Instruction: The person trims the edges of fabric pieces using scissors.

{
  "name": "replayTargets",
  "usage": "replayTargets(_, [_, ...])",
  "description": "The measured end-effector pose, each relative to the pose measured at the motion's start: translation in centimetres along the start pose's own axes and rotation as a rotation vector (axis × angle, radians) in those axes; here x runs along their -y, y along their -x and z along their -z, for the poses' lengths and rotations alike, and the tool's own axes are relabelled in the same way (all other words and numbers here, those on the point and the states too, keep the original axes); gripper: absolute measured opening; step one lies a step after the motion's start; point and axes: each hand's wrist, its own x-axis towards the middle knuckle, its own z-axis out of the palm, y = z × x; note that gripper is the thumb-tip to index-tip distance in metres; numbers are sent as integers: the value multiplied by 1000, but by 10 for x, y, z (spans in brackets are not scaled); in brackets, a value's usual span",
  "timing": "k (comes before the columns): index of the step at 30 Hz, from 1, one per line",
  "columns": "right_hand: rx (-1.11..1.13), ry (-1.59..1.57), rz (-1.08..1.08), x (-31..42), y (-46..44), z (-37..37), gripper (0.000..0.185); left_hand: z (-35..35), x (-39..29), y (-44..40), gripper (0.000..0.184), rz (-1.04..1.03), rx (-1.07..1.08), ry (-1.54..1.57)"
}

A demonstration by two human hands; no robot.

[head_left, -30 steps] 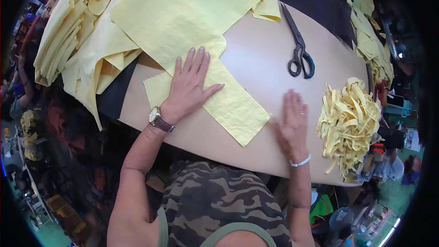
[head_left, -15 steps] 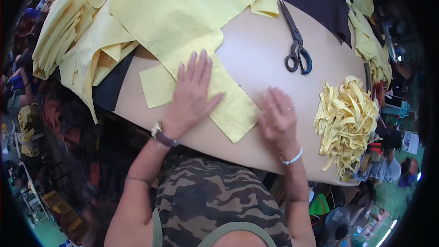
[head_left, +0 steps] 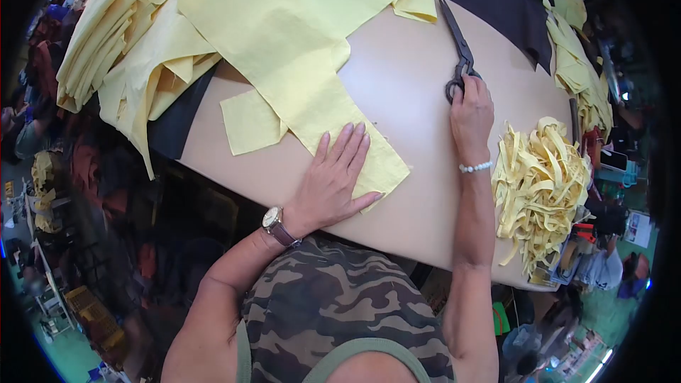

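My left hand (head_left: 335,183) lies flat with its fingers spread on the near end of a long piece of yellow fabric (head_left: 312,92). A smaller yellow fabric piece (head_left: 248,124) sits partly under that long piece, to the left. At the right, my right hand (head_left: 473,113) has its fingers closed round a handle of the dark scissors (head_left: 460,46). The scissors rest on the table, blades pointing away from me; the hand hides part of the handles.
A heap of thin yellow fabric strips (head_left: 543,184) lies at the table's right edge. Folded yellow cloth (head_left: 113,42) drapes over the left side. Dark fabric (head_left: 489,0) covers part of the far side of the pale table (head_left: 418,220).
My right hand has moved away from the fabric's corner, up and right to the scissors, and taken hold of their handle. My left hand has slid toward the fabric's near end.
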Motion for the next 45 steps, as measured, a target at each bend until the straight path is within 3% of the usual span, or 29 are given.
replayTargets(4, [19, -13, -93, 2, 3, 7, 26, 7, -9, 3, 71, -81, -82, 74])
replayTargets(7, [312, -89, -275, 7, 11, 40, 25, 4, -21, 2, 58, -171, -89, 104])
replayTargets(13, [964, -792, -627, -18, 60, 105, 20, -16, -36, -1, 40, -169, -149, 25])
replayTargets(18, [1132, -851, -738, -14, 110, 145, 17, -18, -42, -4, 34, -170, -171, -85])
replayTargets(26, [1169, -894, -893, -1, 142, 161, 28, -15, -34, -8, 28, -178, -251, 10])
replayTargets(38, [1131, -848, -904, 1, 144, 159, 28, -19, -33, -3, 28, -172, -263, 94])
replayTargets(45, [1119, -851, -930, 1, 145, 160, 26, 17, -15, -3, 53, -183, -3, 87])
